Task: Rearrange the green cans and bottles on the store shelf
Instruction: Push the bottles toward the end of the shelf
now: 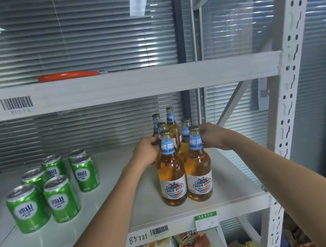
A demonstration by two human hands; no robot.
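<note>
both hands bracket the bottles (182, 159) mid-shelf: left hand (146, 151) and right hand (211, 136) curled loosely around the necks, probably squeezing the cluster tight. green cans (50, 189) sit well apart, leftward.

Both hands (146, 148) (212, 136) around clustered beer bottles (171, 173), green cans (62, 198) left.

forearms (99, 209): bare, no sleeves | hands (146, 147): no gloves, rings

Green cans (60, 198); amber bottles (172, 177) with blue neck labels.
</note>
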